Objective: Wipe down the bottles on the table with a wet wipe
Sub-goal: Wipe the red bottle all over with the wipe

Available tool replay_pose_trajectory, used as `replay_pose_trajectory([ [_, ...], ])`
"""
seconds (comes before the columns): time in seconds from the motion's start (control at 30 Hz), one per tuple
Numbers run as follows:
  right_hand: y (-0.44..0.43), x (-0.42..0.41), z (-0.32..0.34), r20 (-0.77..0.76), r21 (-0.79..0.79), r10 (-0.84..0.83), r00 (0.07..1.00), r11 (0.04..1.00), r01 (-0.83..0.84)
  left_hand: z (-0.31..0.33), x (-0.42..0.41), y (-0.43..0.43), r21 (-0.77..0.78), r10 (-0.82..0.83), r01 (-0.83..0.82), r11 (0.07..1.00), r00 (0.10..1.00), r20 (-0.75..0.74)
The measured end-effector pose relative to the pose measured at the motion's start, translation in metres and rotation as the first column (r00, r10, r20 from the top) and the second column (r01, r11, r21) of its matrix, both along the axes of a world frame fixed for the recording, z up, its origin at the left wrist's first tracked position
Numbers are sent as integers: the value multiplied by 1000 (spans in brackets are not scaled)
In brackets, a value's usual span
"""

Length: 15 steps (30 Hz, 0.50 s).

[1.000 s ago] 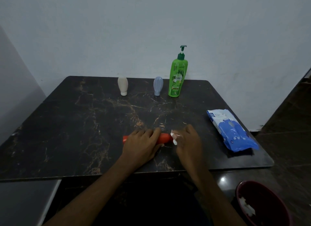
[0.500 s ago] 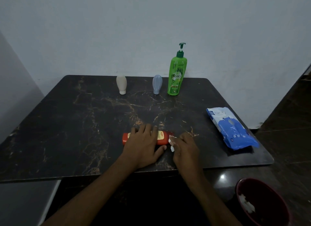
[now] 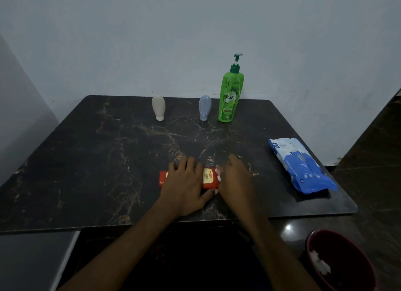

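- Black marble-look bench (image 3: 86, 160) with gold veins; its near left corner is cut off by the frame edge.
- Blue and white soft pack of wet wipes (image 3: 301, 167) lying flat near the bench's right edge; its print is too small to read.
- Dark red round bin (image 3: 355, 256) on the floor at lower right, partly out of frame, with white scraps inside.
- Left hand (image 3: 186, 188) lies flat across the red bottle, fingers (image 3: 188, 165) straight and slightly spread, thumb along the near side.
- Right hand (image 3: 235, 180) at the bottle's right end, fingers bunched on the wipe and mostly hidden behind the hand's back.
- Tall green pump bottle (image 3: 231, 95) upright at the back.
- Red plastic bottle (image 3: 209, 179) with a cream label, lying on its side near the front edge, its middle covered.
- Cream squeeze bottle (image 3: 158, 107) and blue-grey squeeze bottle (image 3: 205, 108), each standing on its cap at the back.
- White wet wipe (image 3: 218, 174): only small bits show.
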State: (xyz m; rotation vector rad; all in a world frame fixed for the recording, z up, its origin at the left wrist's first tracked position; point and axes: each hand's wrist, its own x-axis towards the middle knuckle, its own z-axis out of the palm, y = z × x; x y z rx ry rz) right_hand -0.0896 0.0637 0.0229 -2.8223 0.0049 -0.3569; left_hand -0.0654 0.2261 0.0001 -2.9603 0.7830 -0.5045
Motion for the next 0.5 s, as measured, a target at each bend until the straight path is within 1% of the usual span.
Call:
replay_pose_trajectory([
  [0.03, 1, -13, -9, 66, 42, -7, 998, 999, 4, -1, 0, 0, -2, 4, -4, 1000, 1000, 4],
  [0.13, 6, -41, -36, 186, 205, -33, 982, 979, -6, -1, 1, 0, -14, 8, -8, 1000, 1000, -1],
  [0.23, 7, -48, -43, 263, 301, -40, 964, 953, -42, -1, 2, 0, -19, 0, 0, 1000, 1000, 2],
  [0.27, 8, -47, -38, 263, 314, -51, 963, 949, -36, 0, 2, 1, -20, -3, 3, 1000, 1000, -1],
  [0.3, 9, -43, -31, 232, 305, -64, 971, 952, -10, 0, 1, 1, -21, -8, 8, 1000, 1000, -6],
  [0.37, 8, -30, -15, 107, 209, -77, 991, 976, 53, -1, 1, 3, -28, -26, 26, 999, 1000, -4],
  [0.47, 2, -1, 15, -130, 10, -83, 988, 996, 85, 0, 0, 2, -37, -58, 59, 998, 998, 16],
  [0.5, -1, 8, 23, -227, 12, -76, 971, 997, 81, 0, 0, 2, -42, -64, 65, 997, 998, 22],
])
